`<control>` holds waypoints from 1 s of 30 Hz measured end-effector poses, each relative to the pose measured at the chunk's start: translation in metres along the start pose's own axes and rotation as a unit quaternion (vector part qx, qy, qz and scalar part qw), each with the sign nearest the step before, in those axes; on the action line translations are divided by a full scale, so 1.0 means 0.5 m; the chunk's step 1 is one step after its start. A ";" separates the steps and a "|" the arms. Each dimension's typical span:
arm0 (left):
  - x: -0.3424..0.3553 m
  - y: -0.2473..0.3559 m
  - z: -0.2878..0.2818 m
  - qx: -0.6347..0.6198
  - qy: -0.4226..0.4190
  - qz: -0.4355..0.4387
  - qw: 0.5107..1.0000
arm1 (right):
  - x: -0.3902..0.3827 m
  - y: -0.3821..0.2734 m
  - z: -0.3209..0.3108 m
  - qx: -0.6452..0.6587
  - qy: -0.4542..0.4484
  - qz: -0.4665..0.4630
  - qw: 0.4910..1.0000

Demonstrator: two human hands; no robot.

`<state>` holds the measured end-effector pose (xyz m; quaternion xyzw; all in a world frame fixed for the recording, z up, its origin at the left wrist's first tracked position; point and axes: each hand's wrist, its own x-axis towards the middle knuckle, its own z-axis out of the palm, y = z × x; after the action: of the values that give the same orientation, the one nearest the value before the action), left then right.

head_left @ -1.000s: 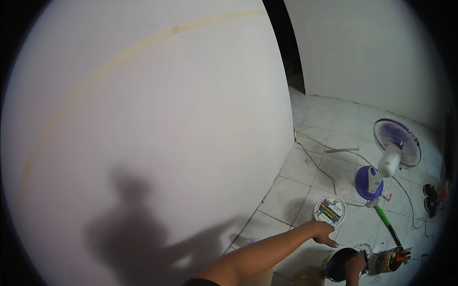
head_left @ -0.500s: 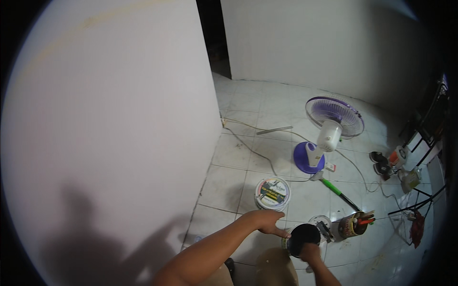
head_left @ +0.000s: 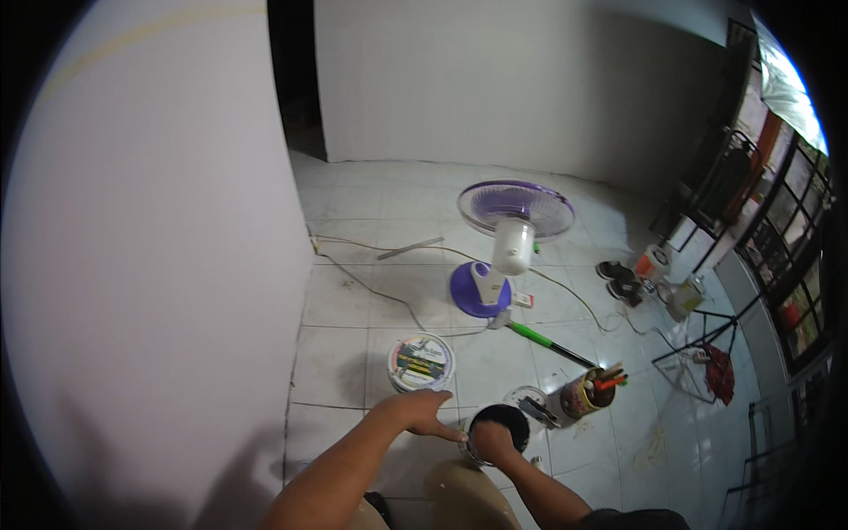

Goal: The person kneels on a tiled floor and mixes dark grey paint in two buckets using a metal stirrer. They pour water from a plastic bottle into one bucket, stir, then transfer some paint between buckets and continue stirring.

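A round bucket with a black inside (head_left: pixel 518 430) stands on the floor by my knee. My left hand (head_left: pixel 422 412) reaches over its left side, thumb at the rim and fingers apart. Down in the bucket is my right hand (head_left: pixel 492 440), fingers curled; what they hold, if anything, is hidden. A lidded white tub (head_left: pixel 421 360) with a printed label stands just beyond my left hand. Right of the bucket, a white lid (head_left: pixel 519 394) lies flat with a dark-bladed putty knife (head_left: pixel 537 411) on it.
A tin (head_left: pixel 574 399) of handled tools stands right of the lid. Beyond lie a green-and-black-handled scraper (head_left: pixel 552 343), a purple-and-white fan (head_left: pixel 512 249), a metal strip (head_left: pixel 411 248) and cables. Shoes (head_left: pixel 621 281) and a black stand (head_left: pixel 707 337) are farther right. A wall (head_left: pixel 159 221) rises at left.
The view has turned right, so the scene sits farther left. My right hand has moved from the bucket's near right edge to farther inside. My left hand keeps its place by the rim.
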<state>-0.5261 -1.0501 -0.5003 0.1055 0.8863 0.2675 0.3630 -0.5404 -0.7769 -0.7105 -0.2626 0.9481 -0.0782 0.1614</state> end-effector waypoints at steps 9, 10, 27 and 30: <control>-0.021 -0.007 0.002 0.012 0.009 0.014 1.000 | -0.093 0.085 0.027 0.018 0.020 0.026 0.999; -0.017 0.000 0.007 0.014 0.001 0.007 1.000 | -0.068 0.037 0.023 0.033 0.015 0.030 0.999; -0.045 0.007 0.014 -0.001 0.024 0.006 1.000 | -0.052 0.158 -0.038 -0.014 0.067 0.148 0.987; -0.054 0.004 0.007 0.018 0.032 -0.008 0.999 | -0.127 0.101 -0.017 -0.002 -0.070 0.035 0.997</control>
<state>-0.5044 -1.0571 -0.4855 0.0967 0.9030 0.2514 0.3348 -0.5158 -0.7005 -0.6976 -0.2346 0.9432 -0.0517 0.2295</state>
